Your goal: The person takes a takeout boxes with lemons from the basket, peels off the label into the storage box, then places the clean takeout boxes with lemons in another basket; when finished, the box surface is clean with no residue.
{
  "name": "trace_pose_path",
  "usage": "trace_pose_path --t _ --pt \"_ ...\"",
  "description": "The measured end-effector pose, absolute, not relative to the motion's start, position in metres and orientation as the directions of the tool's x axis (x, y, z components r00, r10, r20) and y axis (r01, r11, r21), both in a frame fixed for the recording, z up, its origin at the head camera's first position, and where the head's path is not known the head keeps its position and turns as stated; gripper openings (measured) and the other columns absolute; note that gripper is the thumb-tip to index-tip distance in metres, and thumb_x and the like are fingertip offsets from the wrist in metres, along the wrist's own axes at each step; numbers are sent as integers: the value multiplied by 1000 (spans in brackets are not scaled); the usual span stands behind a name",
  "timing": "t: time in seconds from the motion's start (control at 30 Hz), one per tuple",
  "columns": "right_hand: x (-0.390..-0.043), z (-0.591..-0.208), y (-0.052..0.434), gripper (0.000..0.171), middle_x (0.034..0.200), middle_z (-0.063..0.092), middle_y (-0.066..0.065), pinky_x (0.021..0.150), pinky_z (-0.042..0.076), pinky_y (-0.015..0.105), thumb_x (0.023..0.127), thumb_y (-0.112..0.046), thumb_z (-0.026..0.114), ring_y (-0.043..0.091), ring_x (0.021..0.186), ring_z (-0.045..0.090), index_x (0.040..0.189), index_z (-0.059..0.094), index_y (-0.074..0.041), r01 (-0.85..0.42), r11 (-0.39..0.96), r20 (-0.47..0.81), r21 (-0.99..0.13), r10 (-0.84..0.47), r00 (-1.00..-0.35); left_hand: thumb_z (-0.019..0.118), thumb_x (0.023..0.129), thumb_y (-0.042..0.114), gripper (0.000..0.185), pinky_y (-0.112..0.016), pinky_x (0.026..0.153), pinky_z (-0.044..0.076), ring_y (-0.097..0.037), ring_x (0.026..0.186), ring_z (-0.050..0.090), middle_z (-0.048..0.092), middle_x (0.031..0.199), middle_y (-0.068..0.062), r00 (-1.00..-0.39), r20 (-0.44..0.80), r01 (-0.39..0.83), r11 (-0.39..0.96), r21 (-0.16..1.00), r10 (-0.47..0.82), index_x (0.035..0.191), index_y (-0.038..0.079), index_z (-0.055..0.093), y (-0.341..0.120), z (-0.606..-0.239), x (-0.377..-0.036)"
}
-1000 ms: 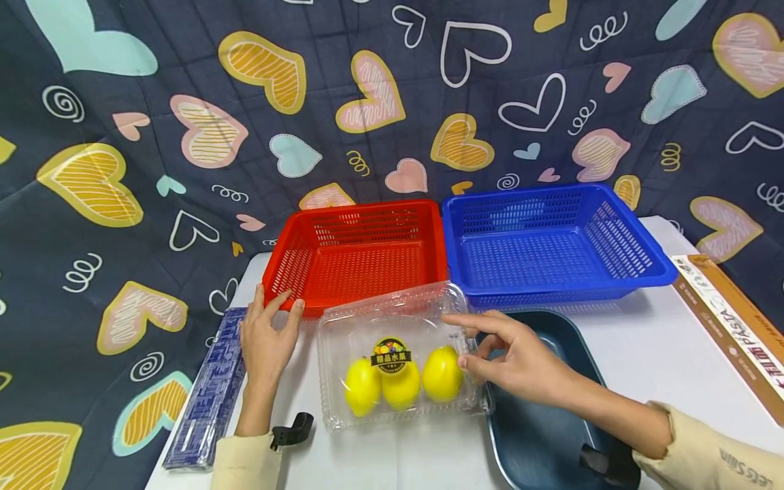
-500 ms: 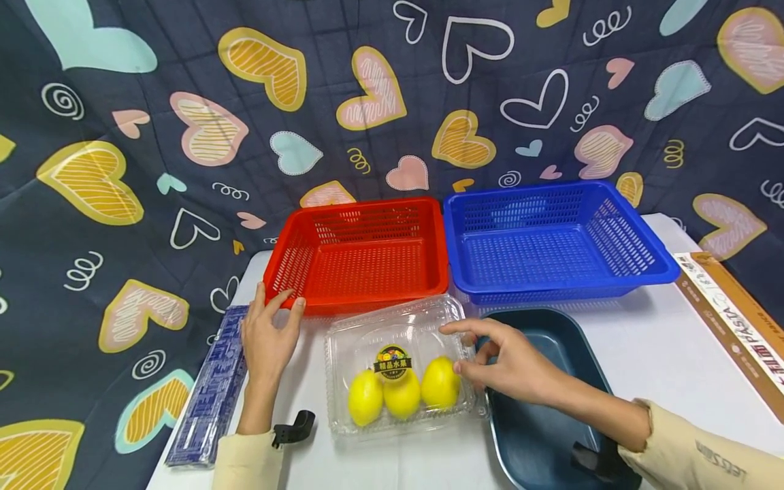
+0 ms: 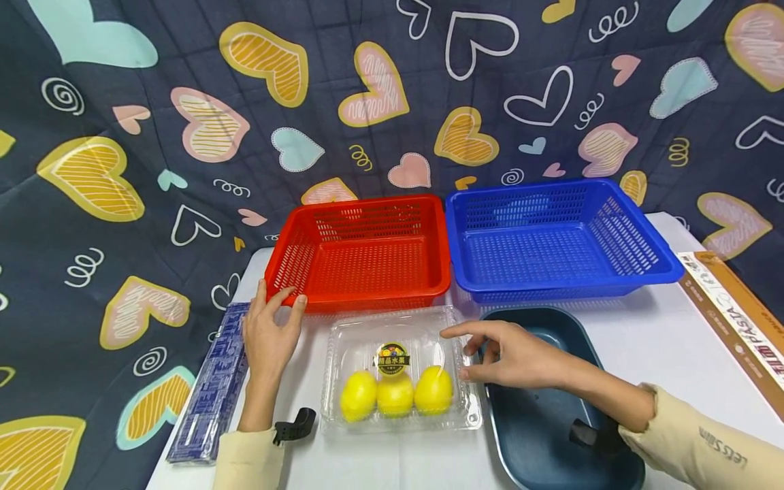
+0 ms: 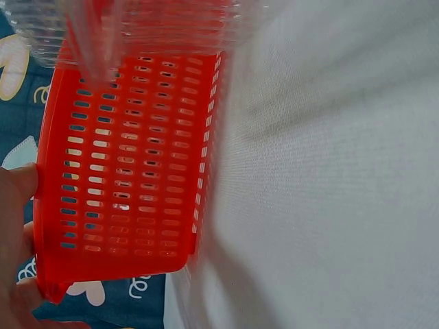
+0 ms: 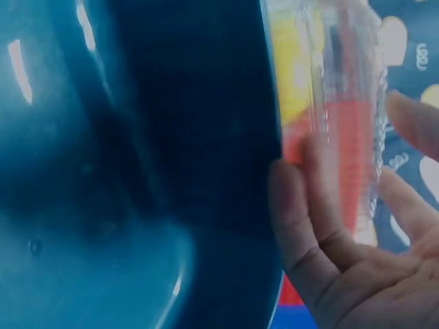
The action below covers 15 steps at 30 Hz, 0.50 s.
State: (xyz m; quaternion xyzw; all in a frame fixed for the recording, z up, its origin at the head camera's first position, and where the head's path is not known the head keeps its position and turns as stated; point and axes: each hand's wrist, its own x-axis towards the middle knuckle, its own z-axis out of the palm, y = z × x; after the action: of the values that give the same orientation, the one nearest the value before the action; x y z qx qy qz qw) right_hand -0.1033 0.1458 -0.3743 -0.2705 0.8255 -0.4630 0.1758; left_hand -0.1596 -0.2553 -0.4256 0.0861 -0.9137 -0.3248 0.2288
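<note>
A clear plastic clamshell box [image 3: 401,340] with a round label lies on the white table, holding three yellow lemons [image 3: 395,395]. My right hand [image 3: 490,350] is at its right edge, with the index finger stretched over the lid and the thumb against the side. In the right wrist view its fingertips [image 5: 302,226] touch the box's rim [image 5: 336,103]. My left hand [image 3: 269,333] rests flat on the table, fingers straight, touching the front left corner of the red basket [image 3: 361,204]. The left wrist view shows that basket's wall [image 4: 130,171] beside my palm [image 4: 14,205].
An empty blue basket [image 3: 533,185] stands right of the red one. A dark blue tray [image 3: 545,429] lies under my right forearm. A blue patterned packet [image 3: 211,388] sits at the left table edge, and a long pasta box [image 3: 735,320] at the right.
The clamshell has dropped from a tilt to lie flat on the table, its lid down. My right hand has sunk with it. The left hand has stayed put.
</note>
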Motion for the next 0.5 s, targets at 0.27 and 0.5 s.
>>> trace_pose_path --t 0.27,0.5 --pt "-109 -381 148 57 109 67 13 52 41 21 87 -22 81 10 58 46 140 61 -17 -252 464 -99 -849 -609 -787 67 94 43 45 -74 120 13 -55 147 33 34 165 -17 -879 360 -17 776 630 -312 130 16 71 -256 -426 -160" --pt "-109 -384 145 56 107 70 10 56 41 21 87 -26 80 14 77 59 139 61 -16 -296 465 -67 -835 -618 -783 67 95 44 45 -75 120 14 -56 146 33 35 165 -16 -879 362 -18 780 626 -311 130 16 71 -255 -426 -159"
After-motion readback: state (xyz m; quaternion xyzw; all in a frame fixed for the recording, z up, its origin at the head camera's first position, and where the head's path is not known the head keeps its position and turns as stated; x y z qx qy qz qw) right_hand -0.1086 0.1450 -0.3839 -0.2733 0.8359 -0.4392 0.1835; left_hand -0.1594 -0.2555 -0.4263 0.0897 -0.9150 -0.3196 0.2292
